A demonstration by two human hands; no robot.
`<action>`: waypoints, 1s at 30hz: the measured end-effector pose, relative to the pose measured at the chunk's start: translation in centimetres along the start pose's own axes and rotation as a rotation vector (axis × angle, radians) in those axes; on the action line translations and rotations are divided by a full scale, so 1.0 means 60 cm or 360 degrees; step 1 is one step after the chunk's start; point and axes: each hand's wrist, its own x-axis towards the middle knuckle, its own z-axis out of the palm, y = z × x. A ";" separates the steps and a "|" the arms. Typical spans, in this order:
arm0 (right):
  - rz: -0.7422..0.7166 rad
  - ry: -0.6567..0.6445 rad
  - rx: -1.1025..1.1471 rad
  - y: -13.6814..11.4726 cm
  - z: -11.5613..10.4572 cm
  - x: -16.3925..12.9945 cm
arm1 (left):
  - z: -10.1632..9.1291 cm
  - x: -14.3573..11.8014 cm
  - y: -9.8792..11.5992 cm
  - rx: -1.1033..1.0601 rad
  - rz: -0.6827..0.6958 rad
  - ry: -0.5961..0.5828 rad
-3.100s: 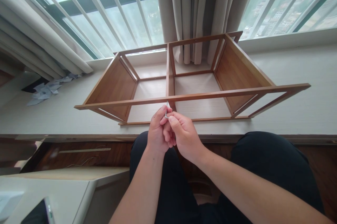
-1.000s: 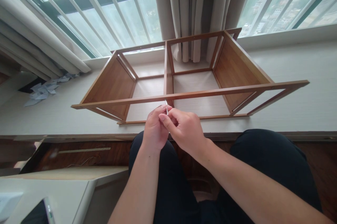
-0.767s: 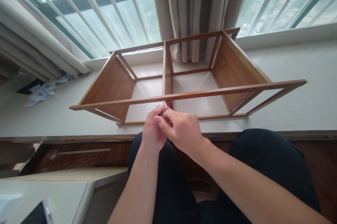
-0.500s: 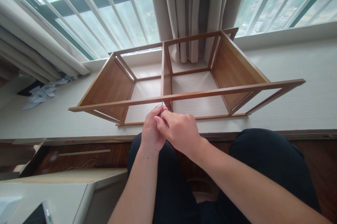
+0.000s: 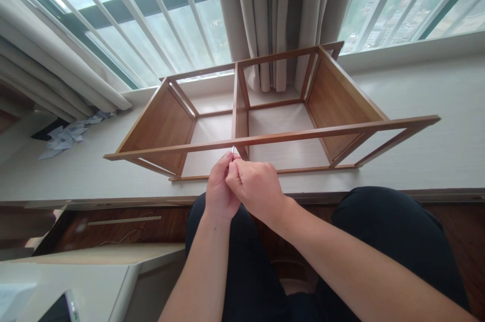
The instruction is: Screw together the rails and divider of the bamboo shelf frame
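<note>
Hands meet just below the front rail of a wooden shelf frame (image 5: 273,136), pressed together knuckle to knuckle. The left hand (image 5: 219,188) and the right hand (image 5: 253,190) are both curled shut around a small metal hex key (image 5: 233,149), of which only the bright tip shows above the fingers; the tip points up at the underside of the rail, right where the middle upright joins it. Whether the tip sits in a bolt head cannot be told, since the fingers cover the joint.

By the look of it, the step in hand is driving or snugging a fastener at that centre joint. The next move would call for a short, firm twist of the key while keeping it square to the rail, then a fresh grip, since the rail and the upright leave little room to swing.

The frame lies on its side on a pale window ledge (image 5: 435,155), open face toward the person, with solid panels at the left and right ends and a divider between. Behind it hang beige curtains (image 5: 265,14) before a barred window (image 5: 159,19). Crumpled paper (image 5: 68,135) lies on the ledge well to the left. The person's dark trousers (image 5: 386,231) fill the lower view, and a phone (image 5: 60,309) rests on a white surface at the bottom left.
</note>
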 end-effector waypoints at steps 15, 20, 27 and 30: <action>0.0373 -0.0006 0.1531 0.001 0.011 -0.021 | 0.003 -0.005 -0.002 0.0203 0.0032 -0.0030; 0.0530 -0.0093 0.2249 0.002 0.044 -0.025 | 0.000 -0.008 0.000 0.0300 -0.0054 0.0023; 0.0480 -0.0115 0.2371 0.007 0.051 -0.025 | -0.003 -0.006 0.000 0.0359 -0.0007 0.0010; 0.0478 -0.0100 0.2286 0.004 0.043 -0.025 | -0.005 -0.006 -0.001 0.0371 -0.0006 0.0010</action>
